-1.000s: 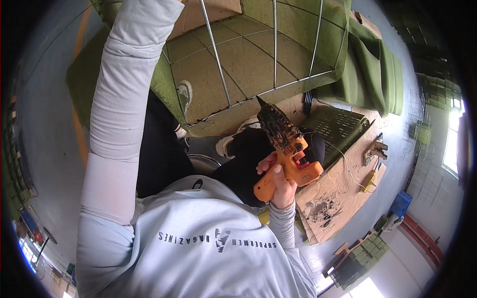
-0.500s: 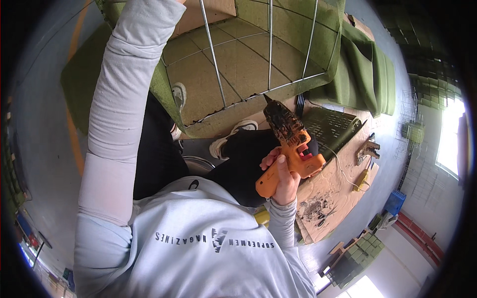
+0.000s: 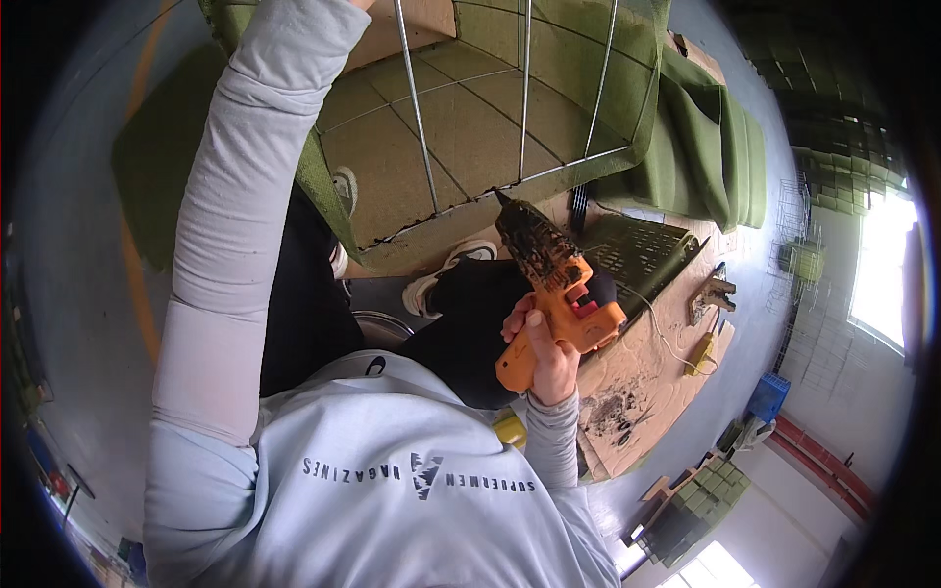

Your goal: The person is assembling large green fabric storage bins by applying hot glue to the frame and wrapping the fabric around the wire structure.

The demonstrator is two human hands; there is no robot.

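My right hand (image 3: 551, 361) is wrapped round the handle of an orange hot glue gun (image 3: 578, 318), its front part crusted with dark residue. The gun's pointed tip is at the lower wire edge of a wire frame (image 3: 416, 108) covered in green mesh fabric (image 3: 320, 196); whether it touches cannot be made out. Dark spots of glue dot that edge. My left arm reaches up along the frame's left side. Of my left hand (image 3: 362, 4) only a sliver shows at the top border, so its fingers are hidden.
Right of me, a cardboard-covered surface (image 3: 642, 367) carries a dark green perforated crate (image 3: 637, 250), a dirty block-like stand (image 3: 710, 296), a yellow power socket (image 3: 700, 355) with a pale cord, and dark crumbs. Folded green fabric (image 3: 696, 157) lies behind. A metal bowl (image 3: 382, 328) sits between my legs.
The glue gun's tip has shifted a little left along the frame's lower edge. The whole view has drifted slightly; my left arm stays raised.
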